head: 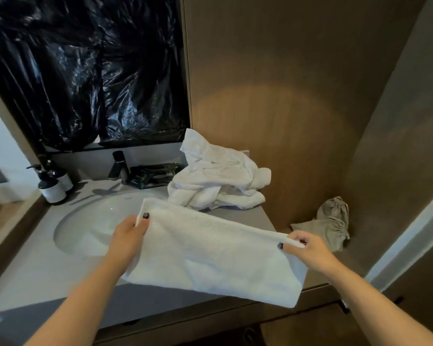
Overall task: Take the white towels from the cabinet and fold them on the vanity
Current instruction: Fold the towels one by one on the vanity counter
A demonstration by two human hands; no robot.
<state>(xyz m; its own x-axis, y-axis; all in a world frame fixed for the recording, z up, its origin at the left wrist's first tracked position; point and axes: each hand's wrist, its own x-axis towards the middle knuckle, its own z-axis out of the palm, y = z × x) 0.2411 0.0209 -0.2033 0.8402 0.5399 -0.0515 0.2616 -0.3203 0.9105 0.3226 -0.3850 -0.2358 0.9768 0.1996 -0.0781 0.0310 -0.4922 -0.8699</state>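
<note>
Between the two hands, a white towel [210, 248] hung doubled over the front of the vanity [35, 265], its lower fold sagging past the counter edge. The left hand [129, 236] pinched the upper left corner, thumb on top; the right hand [308, 250] pinched the upper right corner likewise. The cloth looked soft, light and limp; it would likely drape rather than hold a crease, so the corners were judged the sound places to grip. Beyond the right hand lay a crumpled heap of white towels [218, 176], not yet folded. Beyond the left hand sat the basin [85, 221], which left little flat counter. To the right of the right hand lay a grey cloth [333, 226], possibly a drawstring bag.
</note>
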